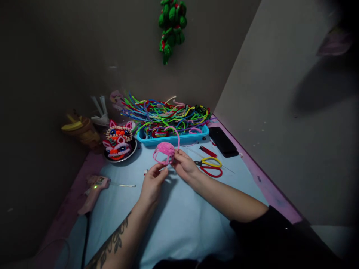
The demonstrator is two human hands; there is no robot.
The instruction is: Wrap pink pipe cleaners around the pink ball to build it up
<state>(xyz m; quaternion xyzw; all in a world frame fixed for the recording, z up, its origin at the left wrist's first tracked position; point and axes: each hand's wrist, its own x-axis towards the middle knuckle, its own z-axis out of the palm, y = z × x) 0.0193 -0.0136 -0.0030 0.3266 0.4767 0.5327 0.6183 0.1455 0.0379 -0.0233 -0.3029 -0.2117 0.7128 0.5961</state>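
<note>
Both of my hands hold a pink pipe-cleaner piece [166,148] above the middle of the table. Its top is a dense coiled oval, with thin loops bent below it like a frame. A loose pink end curls up from its right side. My left hand [154,179] grips the lower edge between thumb and fingers. My right hand [185,164] pinches the right side, close to where the loose end rises. The fingertips partly hide the lower loops. Just right of my right hand lie scissors [211,167] with one yellow and one red handle.
Behind stands a blue tray [174,140] heaped with colourful pipe cleaners [168,112]. A bowl [127,158] of lion-head figures [119,140] is at left, near a cup [82,130]. A pink glue gun [97,188] lies front left. A red lighter [208,151] and black phone [223,142] lie right.
</note>
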